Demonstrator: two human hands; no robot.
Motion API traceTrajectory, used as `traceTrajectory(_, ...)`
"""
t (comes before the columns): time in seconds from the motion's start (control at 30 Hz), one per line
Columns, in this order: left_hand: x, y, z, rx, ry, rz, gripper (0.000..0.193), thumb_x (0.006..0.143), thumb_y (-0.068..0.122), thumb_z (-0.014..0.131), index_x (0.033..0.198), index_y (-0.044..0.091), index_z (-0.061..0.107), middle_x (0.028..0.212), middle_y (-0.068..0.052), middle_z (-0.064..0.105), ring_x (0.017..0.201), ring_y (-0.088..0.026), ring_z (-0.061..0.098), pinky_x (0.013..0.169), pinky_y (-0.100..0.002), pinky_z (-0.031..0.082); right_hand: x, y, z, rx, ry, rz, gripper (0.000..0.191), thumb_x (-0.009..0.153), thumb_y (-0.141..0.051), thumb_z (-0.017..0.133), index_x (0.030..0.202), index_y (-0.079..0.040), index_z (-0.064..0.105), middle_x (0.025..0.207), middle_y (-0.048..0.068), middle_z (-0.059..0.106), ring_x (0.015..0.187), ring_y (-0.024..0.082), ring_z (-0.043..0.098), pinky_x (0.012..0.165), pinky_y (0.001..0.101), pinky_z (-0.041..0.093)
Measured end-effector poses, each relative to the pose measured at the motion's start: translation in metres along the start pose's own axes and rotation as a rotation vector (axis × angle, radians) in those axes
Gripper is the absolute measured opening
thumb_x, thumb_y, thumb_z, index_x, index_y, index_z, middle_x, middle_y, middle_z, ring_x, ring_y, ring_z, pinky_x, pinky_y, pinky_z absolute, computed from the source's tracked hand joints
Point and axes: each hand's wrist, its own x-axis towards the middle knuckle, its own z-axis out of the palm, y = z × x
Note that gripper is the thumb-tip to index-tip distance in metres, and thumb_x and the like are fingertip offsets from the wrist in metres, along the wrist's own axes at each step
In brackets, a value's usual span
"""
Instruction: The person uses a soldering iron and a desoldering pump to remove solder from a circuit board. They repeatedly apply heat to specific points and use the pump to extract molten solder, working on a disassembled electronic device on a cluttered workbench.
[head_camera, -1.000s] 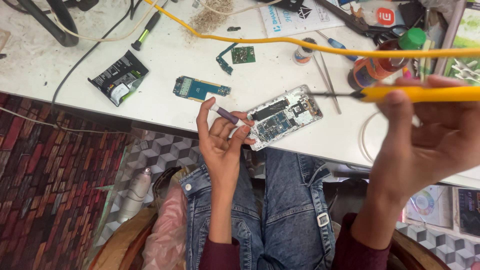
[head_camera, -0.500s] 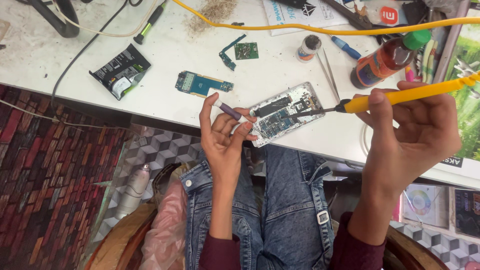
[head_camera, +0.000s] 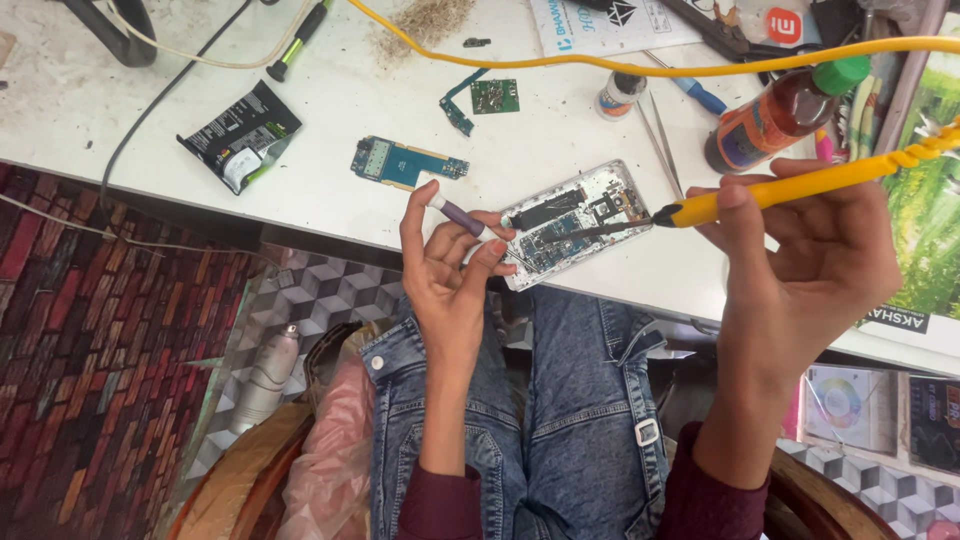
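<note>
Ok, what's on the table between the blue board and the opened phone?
In the head view, the left hand sits there, its fingers holding a purple tool between the blue board and the phone. Otherwise the tabletop is bare.

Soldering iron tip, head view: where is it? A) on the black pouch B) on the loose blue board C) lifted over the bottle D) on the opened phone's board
D: the right hand holds the yellow soldering iron with its tip on the opened phone.
</note>
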Motion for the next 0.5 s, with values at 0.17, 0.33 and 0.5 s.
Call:
traceTrajectory(0.17,-0.0004,-0.0004,-0.0001,-0.002,0.001,-0.006,0.074,0.098,-0.007,0.065,0.160,0.009,0.027,0.116,-0.021,0.070,0.103,-0.024,0.074,0.073,-0.032,0.069,-0.0008,-0.0004,0.0015,-0.006,-0.005,-0.002,0.023,0.105,0.008,0.070,0.121,0.006,0.055,0.113,0.015,0.070,0.101,0.023,0.078,0.085,0.0290,0.070)
traceTrajectory(0.33,-0.0005,-0.0012,-0.0005,-0.007,0.004,-0.011,0.074,0.099,-0.007,0.065,0.160,0.010,0.027,0.116,-0.021,0.070,0.103,-0.024,0.074,0.074,-0.033,0.069,-0.0023,-0.0007,0.0014,-0.019,-0.009,-0.002,0.023,0.104,0.009,0.070,0.121,0.006,0.054,0.113,0.015,0.070,0.102,0.023,0.077,0.088,0.0299,0.070)
traceTrajectory(0.5,-0.0009,-0.0025,-0.0008,-0.018,0.001,-0.015,0.074,0.099,-0.007,0.065,0.160,0.010,0.026,0.117,-0.020,0.070,0.103,-0.024,0.074,0.074,-0.032,0.068,-0.0033,-0.0038,-0.0029,0.000,-0.067,-0.024,0.027,0.104,0.012,0.070,0.124,0.006,0.052,0.117,0.015,0.069,0.105,0.024,0.077,0.093,0.0302,0.069)
